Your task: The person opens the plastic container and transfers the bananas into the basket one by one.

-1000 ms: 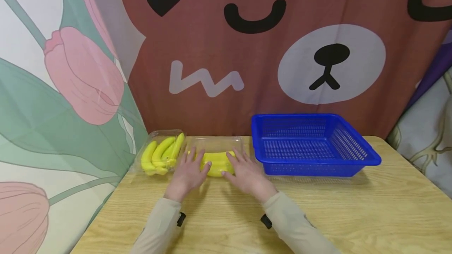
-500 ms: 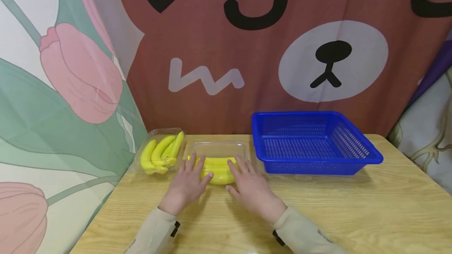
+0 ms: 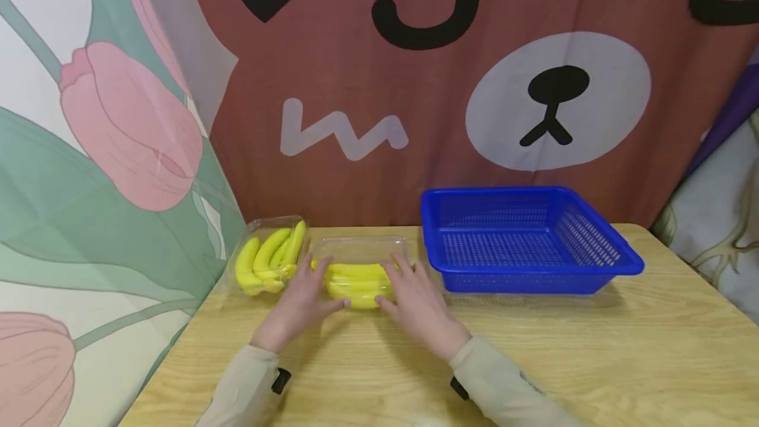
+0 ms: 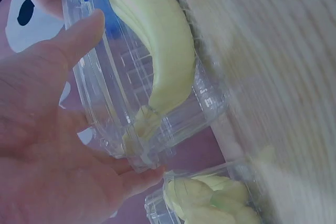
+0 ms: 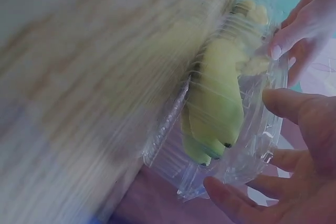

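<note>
A clear plastic clamshell box point(image 3: 362, 242) holding yellow bananas point(image 3: 356, 282) lies in front of the person, between both hands. The left hand point(image 3: 296, 305) spans its left end: the thumb point(image 4: 86, 32) lies along the front rim, the other fingers reach the end corner. At the opposite end is the right hand point(image 3: 418, 308), its thumb point(image 5: 286, 102) at the front rim and its fingers spread around the side. Fingers on both hands are extended rather than wrapped round the box. The wrist views show the bananas, pale there, through the ribbed plastic.
Close by on the left stands another clear box point(image 3: 279, 221) with several bananas point(image 3: 265, 259). A blue perforated basket point(image 3: 528, 193) sits to the right on the wooden table point(image 3: 534, 341). A printed bear curtain point(image 3: 332, 190) hangs behind the table's back edge.
The box has slid slightly toward the person. The left hand has shifted left from over the bananas to the box's end, its thumb spreading away; the right hand has moved a little nearer the person.
</note>
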`<state>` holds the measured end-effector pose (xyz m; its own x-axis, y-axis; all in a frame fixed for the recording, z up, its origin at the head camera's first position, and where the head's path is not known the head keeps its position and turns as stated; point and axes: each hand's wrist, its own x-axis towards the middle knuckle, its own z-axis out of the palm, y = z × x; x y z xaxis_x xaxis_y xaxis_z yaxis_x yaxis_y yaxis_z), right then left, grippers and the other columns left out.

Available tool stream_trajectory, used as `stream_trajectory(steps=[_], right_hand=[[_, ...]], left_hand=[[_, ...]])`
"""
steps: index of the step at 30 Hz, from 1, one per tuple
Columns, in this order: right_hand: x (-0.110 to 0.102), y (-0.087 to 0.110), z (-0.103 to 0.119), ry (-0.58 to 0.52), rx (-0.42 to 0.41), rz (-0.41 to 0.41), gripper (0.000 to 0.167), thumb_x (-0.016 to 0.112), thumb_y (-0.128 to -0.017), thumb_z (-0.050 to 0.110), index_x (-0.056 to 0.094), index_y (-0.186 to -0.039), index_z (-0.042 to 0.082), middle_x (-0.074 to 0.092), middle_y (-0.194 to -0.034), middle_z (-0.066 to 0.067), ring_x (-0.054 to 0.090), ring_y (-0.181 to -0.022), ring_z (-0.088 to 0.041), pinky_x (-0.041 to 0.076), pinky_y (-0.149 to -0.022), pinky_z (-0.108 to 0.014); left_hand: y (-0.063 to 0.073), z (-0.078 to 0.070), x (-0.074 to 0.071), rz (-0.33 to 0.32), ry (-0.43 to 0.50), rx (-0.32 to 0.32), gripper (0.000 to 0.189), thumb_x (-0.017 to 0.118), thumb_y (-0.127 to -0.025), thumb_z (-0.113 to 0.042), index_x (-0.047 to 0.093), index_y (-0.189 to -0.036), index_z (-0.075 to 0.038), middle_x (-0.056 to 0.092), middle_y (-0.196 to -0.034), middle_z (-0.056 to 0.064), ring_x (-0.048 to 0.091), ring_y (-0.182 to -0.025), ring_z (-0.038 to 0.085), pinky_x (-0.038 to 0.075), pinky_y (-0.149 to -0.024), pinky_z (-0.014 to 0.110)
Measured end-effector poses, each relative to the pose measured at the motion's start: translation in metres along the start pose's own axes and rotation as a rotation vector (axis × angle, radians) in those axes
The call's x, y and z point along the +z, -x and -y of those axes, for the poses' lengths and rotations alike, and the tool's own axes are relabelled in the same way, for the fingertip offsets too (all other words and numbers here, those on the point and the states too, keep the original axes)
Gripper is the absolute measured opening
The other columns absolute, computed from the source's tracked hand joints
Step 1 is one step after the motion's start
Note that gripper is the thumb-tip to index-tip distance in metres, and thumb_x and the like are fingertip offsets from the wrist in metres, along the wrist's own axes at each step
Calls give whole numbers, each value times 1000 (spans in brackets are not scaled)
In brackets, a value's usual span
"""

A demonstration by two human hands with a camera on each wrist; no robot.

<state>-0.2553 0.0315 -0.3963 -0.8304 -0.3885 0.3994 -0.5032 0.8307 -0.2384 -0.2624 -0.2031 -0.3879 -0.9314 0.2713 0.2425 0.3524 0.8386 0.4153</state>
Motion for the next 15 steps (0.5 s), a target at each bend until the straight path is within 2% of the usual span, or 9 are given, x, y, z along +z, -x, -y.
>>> stream_trajectory(steps=[2,8,13,15], right_hand=[[-1,-2,-1,9,-14,-20,62,72,-89,41,52,-139,8,42,-148,-17,54,-108,-37,53,-81,-44],[-4,-5,-3,12,-70,-72,59,79,-85,26,54,-135,6,51,-139,-18,56,-96,-37,52,-80,-43],[-3,-5,-4,30,-132,-118,58,82,-79,10,56,-130,3,57,-128,-16,58,-84,-34,53,-69,-38],[-2,-4,-5,42,-150,-125,57,81,-76,6,57,-127,3,61,-120,-13,57,-75,-28,51,-62,-33]], left_hand=[[-1,-1,-1,-13,-8,13,85,80,-82,-40,39,-145,-2,22,-148,40,42,-125,54,42,-97,63],[0,-5,-8,-6,-21,-14,80,80,-82,-41,43,-143,-6,28,-145,38,51,-117,49,47,-92,59],[3,-8,-7,-6,-52,-11,76,79,-83,-41,45,-142,-7,37,-138,35,54,-111,47,49,-88,58],[4,-9,-6,-18,-73,0,74,79,-83,-41,46,-141,-7,39,-136,34,55,-109,48,50,-87,58]])
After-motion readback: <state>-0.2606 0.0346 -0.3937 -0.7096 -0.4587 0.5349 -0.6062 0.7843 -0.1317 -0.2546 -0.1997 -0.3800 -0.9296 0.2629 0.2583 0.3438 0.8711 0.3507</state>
